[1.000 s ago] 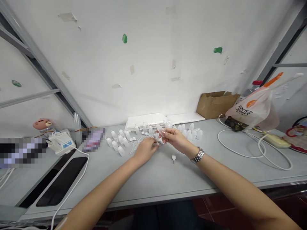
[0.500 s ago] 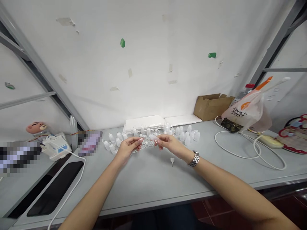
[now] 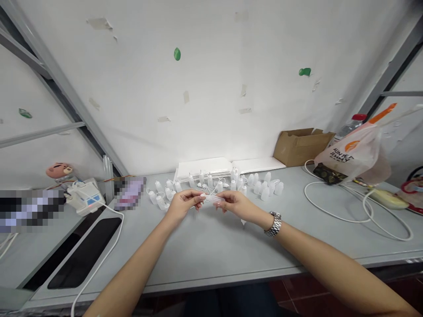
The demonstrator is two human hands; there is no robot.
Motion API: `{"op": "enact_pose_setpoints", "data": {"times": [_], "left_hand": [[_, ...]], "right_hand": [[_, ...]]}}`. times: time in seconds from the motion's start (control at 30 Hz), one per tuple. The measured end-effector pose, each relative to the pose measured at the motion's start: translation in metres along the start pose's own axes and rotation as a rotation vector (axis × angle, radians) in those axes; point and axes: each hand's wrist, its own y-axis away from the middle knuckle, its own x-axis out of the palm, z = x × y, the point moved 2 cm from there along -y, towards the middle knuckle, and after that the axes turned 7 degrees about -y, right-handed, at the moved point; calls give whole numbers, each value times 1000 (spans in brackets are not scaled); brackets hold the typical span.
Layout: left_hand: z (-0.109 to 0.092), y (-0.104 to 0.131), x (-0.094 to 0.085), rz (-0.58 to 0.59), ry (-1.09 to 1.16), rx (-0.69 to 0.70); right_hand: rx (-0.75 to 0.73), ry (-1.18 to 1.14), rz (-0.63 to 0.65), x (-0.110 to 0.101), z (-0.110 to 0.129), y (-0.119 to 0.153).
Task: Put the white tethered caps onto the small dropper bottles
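Our two hands are close together above the worktop, both in a narrow pinch. With the left hand (image 3: 185, 203) we hold a small white cap (image 3: 204, 197) between the thumb and the forefinger. With the right hand (image 3: 239, 205), which has a metal watch (image 3: 274, 224) on its wrist, we hold a translucent plastic bottle (image 3: 217, 200) tilted sideways, with its narrow end toward the cap. These two pieces are very near to each other, but we cannot tell if they are joined.

Under our forearms extends the grey worktop (image 3: 198, 251), and on its left part we see a flat black slab (image 3: 85, 253). Beside the right wrist lies a small white nozzle (image 3: 243, 222), partly covered by the hand. Beyond the hands we have many similar bottles: a left group (image 3: 160, 201), and a right group (image 3: 265, 192), most of them upright. Behind them there are white sheets (image 3: 205, 166) in a stack, then an open cardboard box (image 3: 300, 149), and to its right a printed plastic bag (image 3: 352, 152). Farthest, on the white wall (image 3: 211, 79), we notice a green leaf sticker (image 3: 177, 54).
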Motion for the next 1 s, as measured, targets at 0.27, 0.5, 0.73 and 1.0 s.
{"op": "enact_pose_setpoints", "data": {"times": [0.27, 0.5, 0.73, 1.0], "left_hand": [[-2, 7, 2, -47, -228, 162], [-3, 12, 8, -150, -179, 81], [-4, 15, 9, -196, -192, 125], [-6, 18, 6, -200, -291, 254]], "right_hand": [[34, 98, -56, 1, 5, 3], [-187, 421, -171, 3, 9, 7], [-396, 611, -131, 3, 7, 10], [-27, 146, -59, 4, 12, 6]]}}
